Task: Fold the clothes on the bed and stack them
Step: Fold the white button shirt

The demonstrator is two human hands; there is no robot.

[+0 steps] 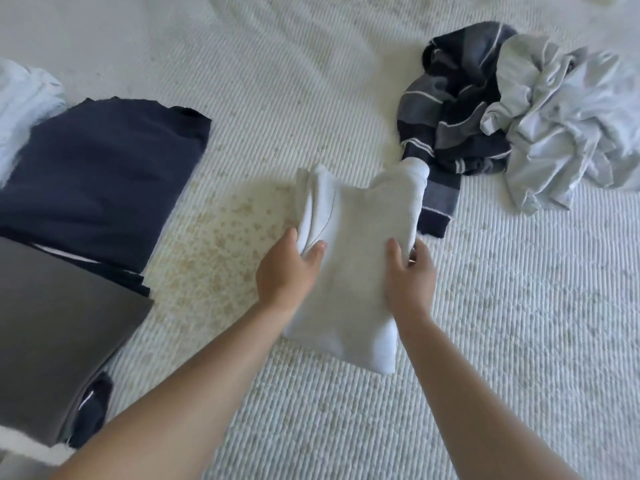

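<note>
A folded white garment (356,237) is in the middle of the view, over the white ribbed bedspread (485,341). My left hand (287,268) grips its left edge, thumb on top and fingers curled underneath. My right hand (410,271) grips its right edge the same way. To the left lies a folded navy garment (97,174), with a folded grey garment (59,323) in front of it. At the back right sits an unfolded heap: a navy striped sweater (450,109) and a crumpled pale grey garment (561,126).
A pale blue cloth (24,95) lies at the far left edge. A dark piece with a white stripe (91,407) pokes out under the grey garment. Yellowish speckles mark the bedspread (214,244) left of the white garment.
</note>
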